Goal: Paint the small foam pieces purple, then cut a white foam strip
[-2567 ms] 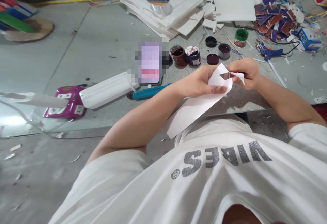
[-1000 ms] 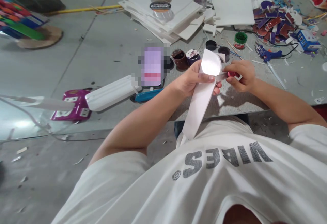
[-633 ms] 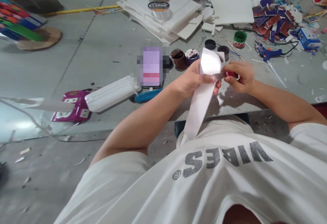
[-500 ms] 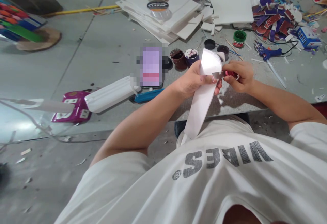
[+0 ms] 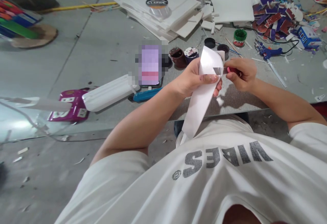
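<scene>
Gripping a long strip of white paper (image 5: 200,103) near its upper end, the left hand (image 5: 195,80) was closed around it, thumb across the front and fingers curled behind. The strip hung down from the hand to the person's white printed T-shirt (image 5: 230,183), and its top curved over above the thumb. The right hand (image 5: 241,74) was closed on a metal blade with a red handle (image 5: 224,70), and the blade's tip touched the paper's right edge just above the left thumb. Whether the tool was a pair of scissors or a knife could not be told. Both hands were held above the near edge of the grey table (image 5: 102,43), in front of the chest.

Just beyond the hands stood a row of small paint pots: a dark red open pot (image 5: 178,55), a pot with a white-smeared purple lid (image 5: 190,52), a black round lid (image 5: 209,42) and a dark open pot (image 5: 223,48), partly hidden by the paper. A green-capped jar (image 5: 240,37) stood further back, and a blue glue gun (image 5: 268,51) lay to its right with its black cord. Behind it — a heap of purple and red cut pieces (image 5: 272,16). A stack of white foam boards (image 5: 178,16) with a clear tape roll (image 5: 157,5) on top filled the far middle. Left of the hands lay a blurred purple rectangle (image 5: 150,64), a teal-handled cutter (image 5: 145,94), a white ribbed bundle (image 5: 109,91) and a magenta packet (image 5: 70,106).
</scene>
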Demonstrator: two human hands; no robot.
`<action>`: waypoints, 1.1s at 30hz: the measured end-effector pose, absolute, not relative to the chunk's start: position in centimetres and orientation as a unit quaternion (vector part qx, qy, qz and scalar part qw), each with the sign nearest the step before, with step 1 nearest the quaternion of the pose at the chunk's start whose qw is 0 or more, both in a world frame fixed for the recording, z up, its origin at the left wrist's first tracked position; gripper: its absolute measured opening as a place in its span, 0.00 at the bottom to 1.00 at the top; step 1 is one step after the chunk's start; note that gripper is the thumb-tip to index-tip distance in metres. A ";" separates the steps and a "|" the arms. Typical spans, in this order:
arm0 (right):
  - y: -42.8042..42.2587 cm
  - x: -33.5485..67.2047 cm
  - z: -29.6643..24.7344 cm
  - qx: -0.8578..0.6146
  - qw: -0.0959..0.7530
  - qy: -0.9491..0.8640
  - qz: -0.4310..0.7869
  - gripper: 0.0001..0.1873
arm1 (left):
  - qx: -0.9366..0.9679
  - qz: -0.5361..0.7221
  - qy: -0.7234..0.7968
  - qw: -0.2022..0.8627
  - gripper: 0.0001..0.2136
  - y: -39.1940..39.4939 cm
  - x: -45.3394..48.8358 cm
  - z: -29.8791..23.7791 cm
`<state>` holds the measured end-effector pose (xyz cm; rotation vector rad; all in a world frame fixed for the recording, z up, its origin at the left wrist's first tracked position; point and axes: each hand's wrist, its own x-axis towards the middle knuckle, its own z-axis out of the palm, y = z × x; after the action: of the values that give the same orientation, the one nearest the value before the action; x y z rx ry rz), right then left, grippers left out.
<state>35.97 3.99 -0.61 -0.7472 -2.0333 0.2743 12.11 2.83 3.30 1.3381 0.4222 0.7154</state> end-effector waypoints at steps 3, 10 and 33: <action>4.4 36.3 -0.7 -0.311 0.447 -0.831 0.116 0.39 | 0.601 0.312 0.192 0.710 0.27 3.0 12.2 3.2; 4.8 36.8 -0.3 -0.289 0.417 -0.853 0.121 0.43 | 0.611 0.268 0.175 0.724 0.28 2.8 12.6 3.0; 4.9 37.7 1.1 -0.158 0.428 -0.883 0.105 0.32 | 0.632 0.229 0.113 0.732 0.21 2.2 12.1 4.2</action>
<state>37.65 4.86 1.08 -0.3952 -2.2060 0.2634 12.15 2.21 4.18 1.3897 0.2478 0.5029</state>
